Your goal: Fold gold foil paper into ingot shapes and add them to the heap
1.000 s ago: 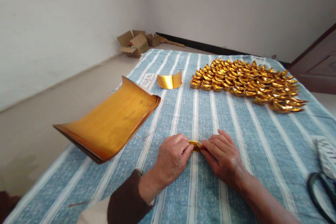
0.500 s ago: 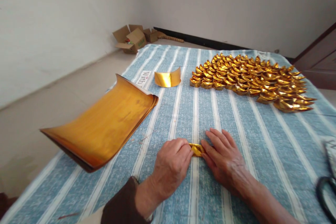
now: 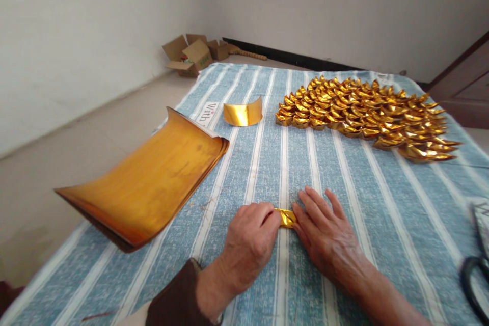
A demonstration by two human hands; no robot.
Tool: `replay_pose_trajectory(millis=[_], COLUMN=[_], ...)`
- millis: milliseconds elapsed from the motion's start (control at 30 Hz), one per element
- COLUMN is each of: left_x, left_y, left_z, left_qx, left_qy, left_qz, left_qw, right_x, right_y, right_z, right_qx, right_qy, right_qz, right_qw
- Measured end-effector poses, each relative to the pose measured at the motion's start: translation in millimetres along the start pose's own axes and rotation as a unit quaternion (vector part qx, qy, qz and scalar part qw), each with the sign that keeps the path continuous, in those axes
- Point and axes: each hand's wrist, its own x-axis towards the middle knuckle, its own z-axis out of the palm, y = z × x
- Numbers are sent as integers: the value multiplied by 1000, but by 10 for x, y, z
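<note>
Piece in hand: a small folded gold foil piece [image 3: 286, 217] lies on the striped blue cloth [image 3: 344, 173] of the worktop, right between your two hands.
Left hand: your left hand [image 3: 250, 244] is curled, thumb and fingertips pinching the piece's left end.
Right hand: your right hand [image 3: 328, 237] lies flat and spread, fingers pressing the piece's right end; it clasps nothing.
Handling: judge it very light, thin and creasable, with a slick surface; it will dent or tear if squeezed hard.
Where to hold: take it by the folded ends, with fingertips only.
Nearby: stack of gold sheets [image 3: 148, 183] at your left, curled gold strip [image 3: 243, 113] beyond, rows of folded gold ingots [image 3: 367, 117] far right, scissors [image 3: 476, 275] at the right edge.
</note>
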Motion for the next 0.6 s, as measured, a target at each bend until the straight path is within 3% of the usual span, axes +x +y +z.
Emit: replay_pose_trajectory(millis=[600], left_x=[13], left_y=[73], left_z=[-62], left_qx=[31], left_qy=[-36], left_qz=[24], left_qw=[999], right_x=[-22], right_y=[13], right_z=[6], right_qx=[-29], right_qy=[-32], right_qz=[-11], right_qw=[999])
